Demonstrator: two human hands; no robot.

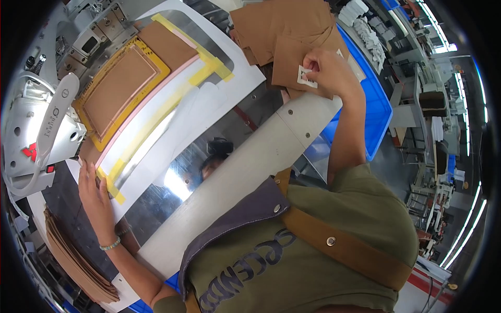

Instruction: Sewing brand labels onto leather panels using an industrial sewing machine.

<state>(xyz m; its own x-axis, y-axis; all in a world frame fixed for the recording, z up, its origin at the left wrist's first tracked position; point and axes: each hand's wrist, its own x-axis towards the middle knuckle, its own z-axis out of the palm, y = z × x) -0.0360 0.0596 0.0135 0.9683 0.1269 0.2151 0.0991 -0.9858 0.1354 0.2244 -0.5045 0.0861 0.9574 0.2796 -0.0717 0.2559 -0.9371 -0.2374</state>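
Right hand (334, 70) fingers pinching small white label (307, 77) on top brown leather piece (292, 60) over blue bin (378, 109); left hand (94, 195) flat, fingers spread on bench (235, 172) by yellow-taped template (122, 86); label likely light, floppy, best gripped at edge.

A small white label (307, 76) with dark print sits far in the scene, right of the middle, on a brown piece of material. It is roughly square, and the fingers of the right hand (334, 73) pinch its right edge. Far to the right, on a long table, small white packets (368, 31) stand in rows; they are too small to tell more. On the left, the white machine head (36, 130) carries a small red sticker (30, 152) on its near side, and a long white plate (55, 112) with grey print runs slantwise across it
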